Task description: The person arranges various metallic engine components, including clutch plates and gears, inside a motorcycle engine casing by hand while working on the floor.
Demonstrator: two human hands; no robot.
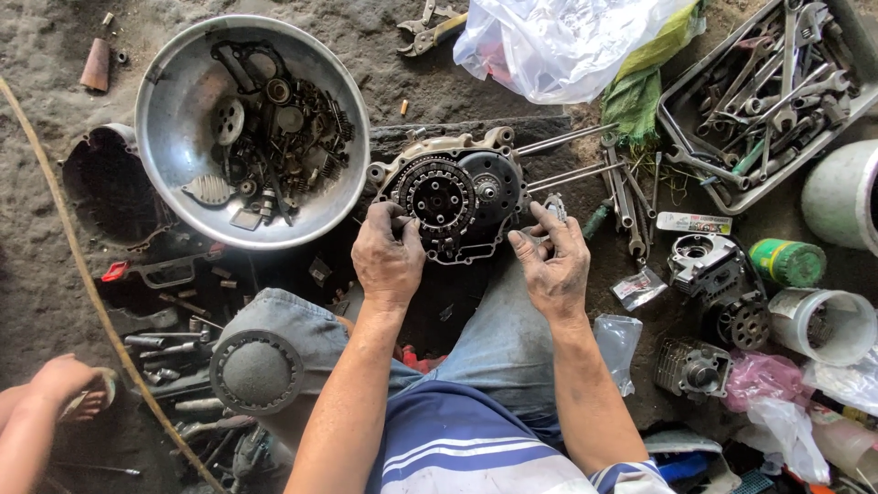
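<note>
A motorcycle engine case (457,187) with an exposed round clutch lies on the ground in front of me, long studs (572,155) sticking out to the right. My left hand (386,259) rests its fingertips on the clutch's lower left edge. My right hand (551,263) touches the case's lower right rim, fingers spread, with nothing clearly held.
A metal bowl (174,101) of small engine parts sits at upper left. A tray of wrenches (764,91) stands at upper right. A white plastic bag (558,41), a cylinder head (709,265), a green can (788,263) and a round cover (256,370) on my knee lie around. Another person's arm (41,412) shows at lower left.
</note>
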